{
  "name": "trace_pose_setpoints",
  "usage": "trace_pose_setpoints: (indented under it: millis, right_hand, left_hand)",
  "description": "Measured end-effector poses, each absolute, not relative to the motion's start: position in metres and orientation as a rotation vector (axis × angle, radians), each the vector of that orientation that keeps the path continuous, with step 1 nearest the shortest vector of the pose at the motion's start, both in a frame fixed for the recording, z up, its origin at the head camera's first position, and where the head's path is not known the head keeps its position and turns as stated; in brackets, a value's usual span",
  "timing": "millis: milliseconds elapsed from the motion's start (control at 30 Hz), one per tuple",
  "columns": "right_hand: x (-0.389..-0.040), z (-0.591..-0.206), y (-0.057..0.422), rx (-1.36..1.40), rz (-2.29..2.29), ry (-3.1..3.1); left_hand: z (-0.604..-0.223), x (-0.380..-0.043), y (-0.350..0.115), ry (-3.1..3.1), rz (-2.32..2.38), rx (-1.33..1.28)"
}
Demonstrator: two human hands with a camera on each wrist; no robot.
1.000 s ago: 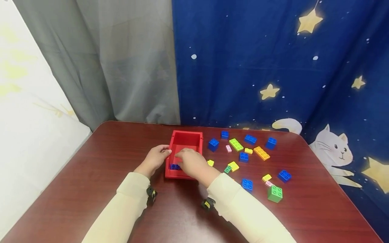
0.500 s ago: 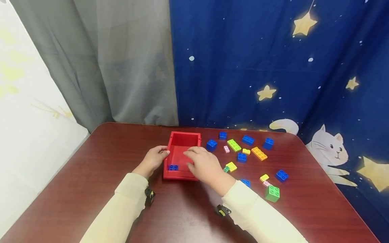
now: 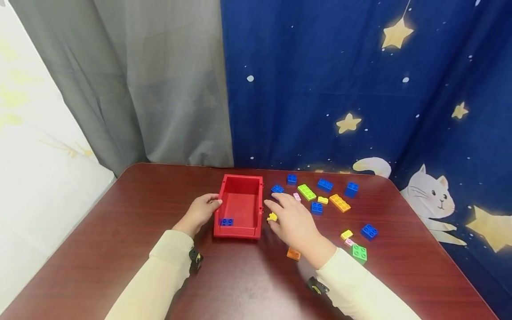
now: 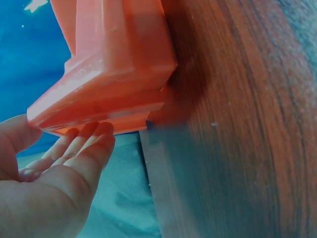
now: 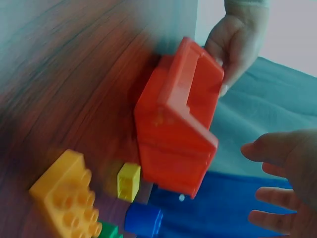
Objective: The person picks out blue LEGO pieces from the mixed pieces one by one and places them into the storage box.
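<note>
A red plastic box [image 3: 237, 232] sits on the table, and inside its near left corner lies a blue building brick [image 3: 226, 222]. My left hand [image 3: 200, 210] grips the box's left wall; in the left wrist view the thumb is at the rim and the fingers [image 4: 94, 148] are against the outer side. My right hand [image 3: 295, 221] hovers just right of the box with fingers spread and holds nothing. Near its thumb is a small yellow brick [image 3: 272, 217]. An orange brick [image 3: 294, 254] lies below that hand, and a blue brick [image 3: 277, 189] shows just past its fingertips.
Several bricks lie scattered to the right, among them a lime brick [image 3: 306, 192], a long orange brick [image 3: 340, 203], a pink brick [image 3: 297, 197] and a green brick [image 3: 359, 253]. Behind the table hang a grey curtain [image 3: 180, 89] and a blue star-patterned curtain [image 3: 300, 89].
My right hand has lifted out of the box and moved right, over the bricks beside it. The left hand stays on the box wall, and the blue brick inside is now uncovered.
</note>
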State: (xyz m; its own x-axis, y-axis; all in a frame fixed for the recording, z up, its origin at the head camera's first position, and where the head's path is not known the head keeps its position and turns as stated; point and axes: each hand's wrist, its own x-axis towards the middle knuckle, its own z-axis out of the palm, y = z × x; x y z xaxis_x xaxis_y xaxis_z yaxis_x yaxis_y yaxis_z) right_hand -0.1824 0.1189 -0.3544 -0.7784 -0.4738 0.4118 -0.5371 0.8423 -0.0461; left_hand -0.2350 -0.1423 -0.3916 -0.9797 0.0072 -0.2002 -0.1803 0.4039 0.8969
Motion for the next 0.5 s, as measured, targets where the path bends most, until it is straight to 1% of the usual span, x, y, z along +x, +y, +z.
trace_pose_setpoints:
  millis: [500]
  right_hand:
    - [-0.172, -0.368, 0.169, 0.588, 0.265, -2.671]
  left_hand:
    - [-0.395, -0.235, -0.141, 2.496, 1.655, -0.124]
